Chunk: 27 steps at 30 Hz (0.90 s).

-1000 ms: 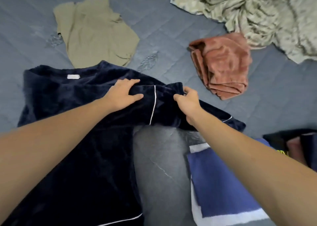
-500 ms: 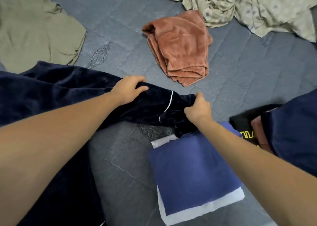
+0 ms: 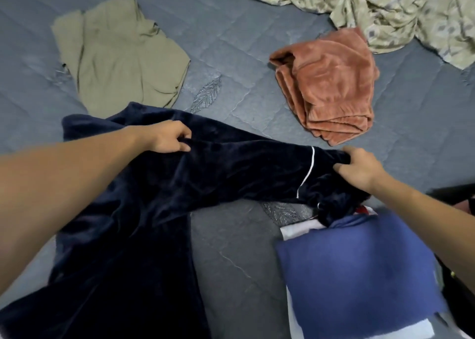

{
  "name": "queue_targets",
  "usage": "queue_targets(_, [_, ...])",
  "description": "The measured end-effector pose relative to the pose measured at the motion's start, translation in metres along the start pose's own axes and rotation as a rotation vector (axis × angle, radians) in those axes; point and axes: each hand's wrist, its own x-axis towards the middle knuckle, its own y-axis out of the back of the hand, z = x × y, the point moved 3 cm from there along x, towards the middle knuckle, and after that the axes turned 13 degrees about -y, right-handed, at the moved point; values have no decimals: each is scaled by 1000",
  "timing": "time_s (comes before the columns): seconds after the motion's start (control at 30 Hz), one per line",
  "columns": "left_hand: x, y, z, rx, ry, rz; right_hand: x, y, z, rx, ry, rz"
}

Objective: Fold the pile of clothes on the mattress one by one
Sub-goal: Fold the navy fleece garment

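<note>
Navy velvet is the piece in hand: a dark long-sleeved top (image 3: 144, 210) with thin white piping lies spread on the grey-blue quilted mattress (image 3: 231, 55), its body running down toward the near left and one sleeve stretched out to the right. The left hand (image 3: 167, 138) pinches a fold of the top where the sleeve joins the body, fingers curled into the pile. The right hand (image 3: 359, 169) grips the sleeve's cuff end, just past the white piping line.

A second ago the two hands sat close together on a bunched sleeve. Now they stand well apart and the sleeve is drawn out nearly straight between them. That reads as the smoothing step done, so the sleeve is probably ready to be folded back across the body; the top itself is not yet folded at all.

Measured from the navy top, an olive garment (image 3: 120, 58) lies flat just beyond its collar edge, overlapped slightly by it. A rust-coloured fleecy piece (image 3: 331, 86), loosely folded, sits beyond the sleeve. Farther off in that direction is a crumpled patterned beige cloth (image 3: 385, 12). Below the cuff, touching it, a folded blue-and-white piece (image 3: 357, 282) tops what looks like the finished stack; darker items beside it are too cut off to name.
</note>
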Motion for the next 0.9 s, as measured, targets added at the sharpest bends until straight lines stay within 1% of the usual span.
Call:
queue_targets(0.07, [5,9,-2,33,-71,66,1,10,-1,-17,10,84])
queue_targets(0.13, [12,19,1,92,-147,213,1,22,-2,-18,17,195])
queue_targets(0.2, [17,27,10,71,-222,383,2,33,-1,-17,2,307])
queue_targets(0.23, [20,28,14,53,-250,438,4,35,3,-29,1,346])
queue_targets(0.27, [23,29,16,39,-256,458,6,35,7,-54,1,364])
queue_targets(0.3, [24,28,15,25,-231,432,9,32,12,-85,-4,356])
queue_targets(0.33, [24,27,12,22,-177,364,11,28,17,-116,-23,328])
queue_targets(0.43, [13,28,-9,88,-23,84,17,17,29,-126,-91,255])
queue_targets(0.47, [9,31,-17,137,2,42,17,17,32,-124,-117,259])
queue_targets(0.53, [4,41,-25,197,28,60,16,20,37,-141,-166,286])
queue_targets(0.6, [7,50,-26,208,-9,162,18,24,39,-183,-214,269])
queue_targets(0.67, [13,54,-24,286,-65,280,20,26,38,-223,-270,214])
queue_targets(0.73, [18,48,-23,397,-76,394,18,24,39,-262,-310,221])
queue_targets(0.8, [17,35,-17,489,-30,539,13,20,37,-309,-220,369])
queue_targets(0.87, [8,22,-4,504,-6,676,2,14,26,-369,-23,549])
queue_targets(0.9, [2,14,3,494,-29,720,-6,11,14,-385,94,618])
